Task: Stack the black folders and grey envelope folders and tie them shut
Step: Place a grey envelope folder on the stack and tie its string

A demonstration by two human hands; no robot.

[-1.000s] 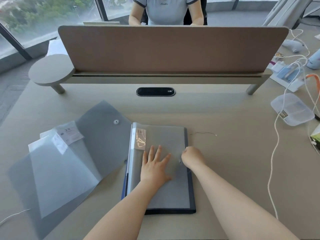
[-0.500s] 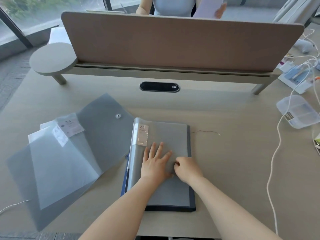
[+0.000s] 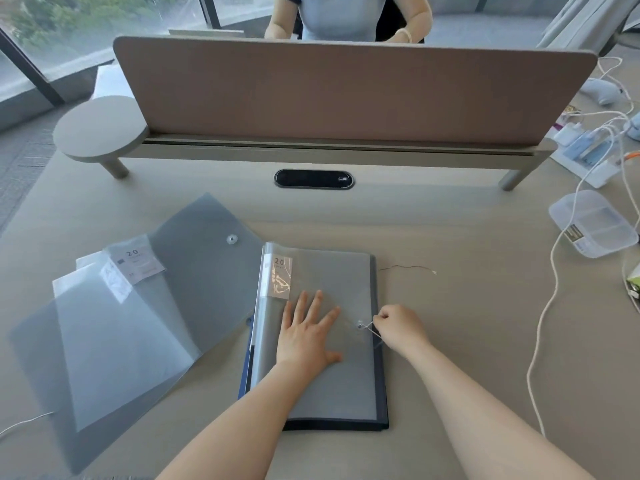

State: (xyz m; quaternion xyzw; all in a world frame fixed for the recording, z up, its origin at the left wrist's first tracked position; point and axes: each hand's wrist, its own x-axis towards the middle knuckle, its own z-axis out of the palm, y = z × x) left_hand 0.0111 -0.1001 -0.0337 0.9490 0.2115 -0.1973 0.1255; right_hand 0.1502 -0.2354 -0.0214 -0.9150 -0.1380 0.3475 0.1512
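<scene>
A big tan counter fills most of the view. Big windows are at the far left of the room. A long brown divider board stands across the far side of the counter, with a round grey shelf at its left end. Another person in a light shirt sits behind the board. A black oval slot sits in the counter just in front of the board.

On the left, a few grey envelope folders lie spread out and overlapping, with one flap open. In the middle is a neat stack: a black folder at the bottom and a grey envelope folder on top of it.

The left hand lies flat on the top folder with its fingers spread, pressing down. The right hand is at the right edge of the stack. Its fingers are pressed together, pinching a thin string that runs to the small round button on the folder.

A clear plastic box sits at the right. What is in it is too hard to see. White cables trail near it. A loose thin thread lies on the counter, just right of the stack.
</scene>
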